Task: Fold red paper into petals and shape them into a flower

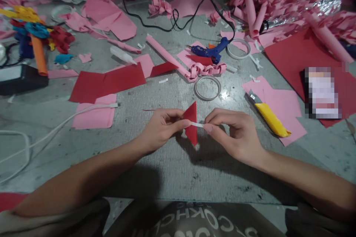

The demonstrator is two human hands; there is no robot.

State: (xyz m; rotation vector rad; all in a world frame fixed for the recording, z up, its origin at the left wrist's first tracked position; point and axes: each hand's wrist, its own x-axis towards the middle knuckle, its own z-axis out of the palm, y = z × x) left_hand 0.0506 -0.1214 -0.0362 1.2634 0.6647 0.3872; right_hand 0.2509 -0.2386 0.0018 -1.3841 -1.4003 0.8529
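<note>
Grey tbl (211, 181): L grip (161, 129) clamped on triangular red ppr (193, 116), R grip (240, 135) on wht strip (198, 125).

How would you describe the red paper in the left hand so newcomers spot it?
On the grey table, look between the left hand and right hand. The red paper piece is pinched in the left hand, a white strip running from it to the right. Unlike the larger red sheet lying nearby, it is held up, roughly triangular.
</note>
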